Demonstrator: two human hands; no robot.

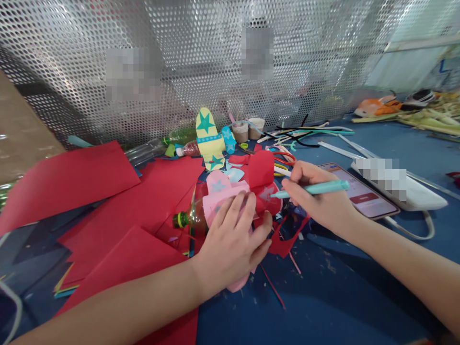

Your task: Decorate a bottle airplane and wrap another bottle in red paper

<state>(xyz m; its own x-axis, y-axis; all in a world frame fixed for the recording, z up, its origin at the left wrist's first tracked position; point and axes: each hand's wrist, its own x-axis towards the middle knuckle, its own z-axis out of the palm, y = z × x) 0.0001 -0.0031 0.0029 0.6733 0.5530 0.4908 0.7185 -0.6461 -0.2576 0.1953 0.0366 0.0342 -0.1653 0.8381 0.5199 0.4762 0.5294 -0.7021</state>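
Observation:
My left hand point(235, 235) lies over a plastic bottle point(197, 215) on its side, fingers curved round it and holding it down. Pink paper point(219, 189) with a star wraps the bottle, which has a green-ringed neck pointing left. Red paper pieces point(261, 168) stand at the bottle's right end. Between the fingers of my right hand point(309, 191) is a light-blue marker pen point(323, 187). Its tip meets, or nearly meets, a pale star point(266, 193) on the red paper. My left hand hides much of the bottle's middle.
Red paper sheets point(161, 177) spread on the left. Behind the bottle stand a yellow paper cutout point(206, 139) with green stars, small pots point(256, 128) and red-handled scissors point(285, 157). A phone point(362, 191) and a white device point(420, 189) with a cable lie right. A perforated metal panel point(201, 57) backs the table.

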